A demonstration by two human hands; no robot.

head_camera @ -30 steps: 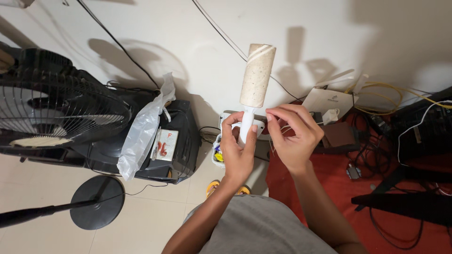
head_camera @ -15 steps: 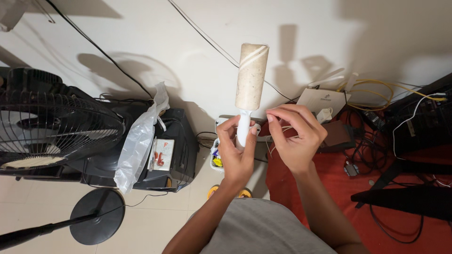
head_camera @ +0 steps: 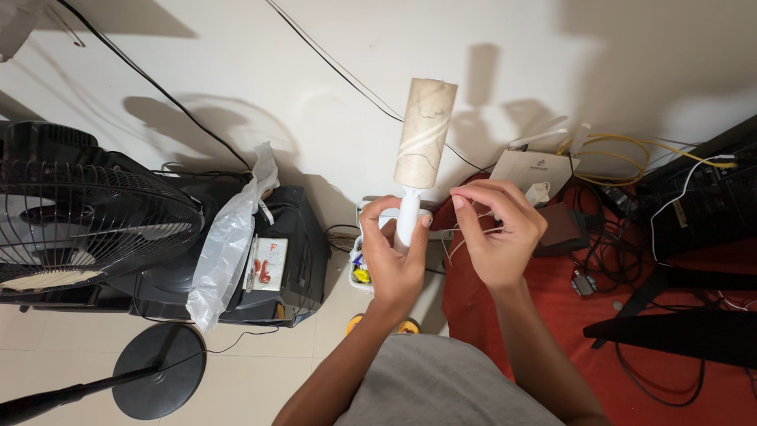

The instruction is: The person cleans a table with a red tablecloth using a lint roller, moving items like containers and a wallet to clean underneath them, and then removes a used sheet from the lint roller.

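Above the floor clutter, the left hand (head_camera: 392, 264) wraps tightly round the lint roller (head_camera: 419, 158) by its white handle. The right hand (head_camera: 497, 233) pinches thin strands, fingers curled nearly closed. Since a second ago, both hands have barely shifted.

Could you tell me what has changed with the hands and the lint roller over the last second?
Very little changed. The left hand still grips the white handle of the lint roller, which stays upright. The right hand keeps pinching something thin beside the handle, its fingers shifting only slightly. The fan and plastic bag stayed put; they shift in the picture only because the view moved.
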